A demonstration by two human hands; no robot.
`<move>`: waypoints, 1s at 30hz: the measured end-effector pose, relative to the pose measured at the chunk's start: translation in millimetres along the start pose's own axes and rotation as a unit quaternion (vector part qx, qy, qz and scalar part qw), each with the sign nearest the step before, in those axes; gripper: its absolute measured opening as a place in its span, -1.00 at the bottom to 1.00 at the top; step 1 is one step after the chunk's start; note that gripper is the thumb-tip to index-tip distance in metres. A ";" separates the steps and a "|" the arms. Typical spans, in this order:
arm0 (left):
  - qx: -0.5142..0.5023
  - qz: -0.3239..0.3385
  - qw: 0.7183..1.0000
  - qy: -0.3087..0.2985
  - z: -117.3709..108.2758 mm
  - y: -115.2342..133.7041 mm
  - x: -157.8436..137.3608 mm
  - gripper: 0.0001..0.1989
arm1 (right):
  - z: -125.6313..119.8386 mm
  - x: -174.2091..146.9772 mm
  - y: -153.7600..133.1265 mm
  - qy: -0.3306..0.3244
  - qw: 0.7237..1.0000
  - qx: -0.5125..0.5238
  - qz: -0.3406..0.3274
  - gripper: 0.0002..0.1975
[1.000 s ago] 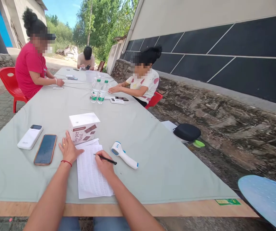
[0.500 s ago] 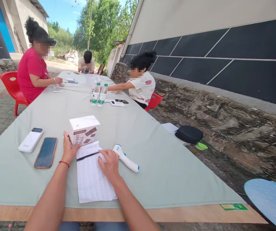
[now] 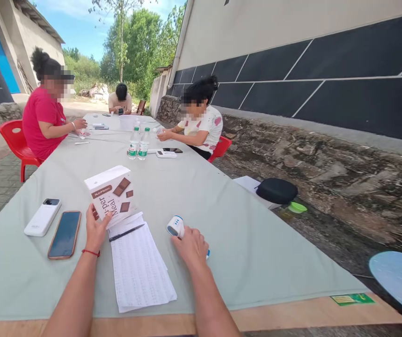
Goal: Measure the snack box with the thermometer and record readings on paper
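Observation:
My left hand [image 3: 96, 228] grips the lower left corner of a white and brown meal box [image 3: 111, 194], which is tilted. Over on the right, my right hand [image 3: 192, 245] is wrapped round the handle of a white and blue infrared thermometer [image 3: 176, 226]; its head shows past my fingers. Between my hands lie printed paper sheets [image 3: 141, 271], with a black pen [image 3: 127, 232] across their upper part. Left of my left hand are a phone [image 3: 64, 235] with a brown edge and a white power bank [image 3: 42, 217].
Two water bottles [image 3: 143, 144] stand mid-table with another behind, near a white device [image 3: 166, 154] and a dark phone [image 3: 172, 150]. Three people sit along the far part of the table [image 3: 257, 262]. Beyond the right edge are a black case [image 3: 277, 190] and a blue stool top [image 3: 400, 281].
My right hand has left the pen and moved right onto the thermometer. The box in my left hand has tipped and shifted left. The person on the right has drawn an arm back.

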State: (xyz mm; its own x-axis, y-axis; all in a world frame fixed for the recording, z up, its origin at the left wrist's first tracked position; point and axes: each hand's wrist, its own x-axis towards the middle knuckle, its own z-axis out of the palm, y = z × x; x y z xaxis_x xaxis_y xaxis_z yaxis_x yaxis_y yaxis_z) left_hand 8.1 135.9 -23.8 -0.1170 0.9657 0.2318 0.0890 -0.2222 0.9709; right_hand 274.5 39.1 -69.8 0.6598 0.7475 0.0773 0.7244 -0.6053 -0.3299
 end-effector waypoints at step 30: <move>-0.047 -0.061 0.983 -0.167 12.9 -8.0 -3.0 -0.33 | -49.2 -51.1 -123.2 -0.181 0.762 0.618 -0.062 -0.63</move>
State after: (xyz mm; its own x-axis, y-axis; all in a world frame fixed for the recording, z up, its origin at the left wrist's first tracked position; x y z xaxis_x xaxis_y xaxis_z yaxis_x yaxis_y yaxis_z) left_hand 20.5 136.5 -33.0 0.2109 0.9728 0.0961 0.0010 -0.0985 0.9951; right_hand 161.3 62.0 13.2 0.3412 0.9399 -0.0096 -0.1122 0.0305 -0.9932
